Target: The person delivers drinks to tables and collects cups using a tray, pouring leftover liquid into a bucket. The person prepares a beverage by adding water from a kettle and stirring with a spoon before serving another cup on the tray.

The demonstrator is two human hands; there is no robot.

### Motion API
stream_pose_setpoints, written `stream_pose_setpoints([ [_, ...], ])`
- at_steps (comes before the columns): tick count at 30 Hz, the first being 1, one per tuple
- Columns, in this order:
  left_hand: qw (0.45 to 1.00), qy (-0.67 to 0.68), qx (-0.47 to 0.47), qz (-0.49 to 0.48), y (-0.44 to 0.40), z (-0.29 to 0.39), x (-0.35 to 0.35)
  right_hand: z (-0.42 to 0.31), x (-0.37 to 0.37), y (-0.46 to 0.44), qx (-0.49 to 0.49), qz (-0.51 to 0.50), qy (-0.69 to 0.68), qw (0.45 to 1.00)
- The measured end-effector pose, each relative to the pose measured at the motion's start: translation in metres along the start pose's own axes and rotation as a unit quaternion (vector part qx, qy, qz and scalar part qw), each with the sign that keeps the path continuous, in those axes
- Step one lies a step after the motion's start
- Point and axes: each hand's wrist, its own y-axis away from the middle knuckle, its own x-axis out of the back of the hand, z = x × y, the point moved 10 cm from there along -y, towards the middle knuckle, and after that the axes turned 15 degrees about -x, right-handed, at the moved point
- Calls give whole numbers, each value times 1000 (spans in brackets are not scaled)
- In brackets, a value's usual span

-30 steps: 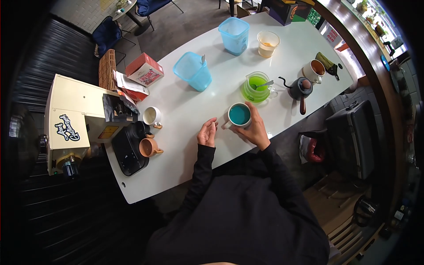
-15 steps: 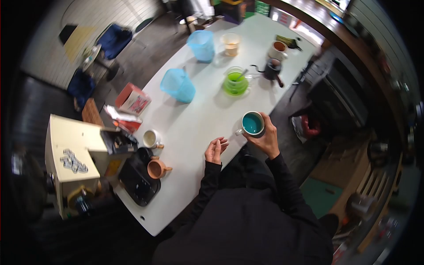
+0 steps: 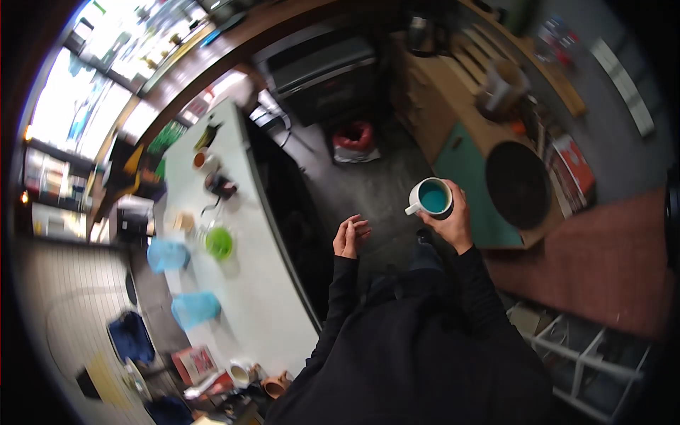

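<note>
The white table (image 3: 258,297) supports, from top to bottom of the view: a dark green pouch (image 3: 206,137), a brown-filled mug (image 3: 203,162), a gooseneck kettle (image 3: 222,186), a pale cup (image 3: 183,222), a glass server (image 3: 219,243) containing green liquid, a blue plastic container (image 3: 168,256), a second blue container (image 3: 196,309) and a red box (image 3: 194,363).

Right hand (image 3: 455,221) carried mug (image 3: 433,199) clear of white table (image 3: 251,297); view swung right.

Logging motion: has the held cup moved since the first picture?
Yes. The cup in the right hand went from over the table past its edge, toward the green mat.
</note>
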Motion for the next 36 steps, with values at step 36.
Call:
stream_pose_setpoints([
  [36,936,-276,149,161,16,-325,-256,332,216,-70,-165,34,72,983],
])
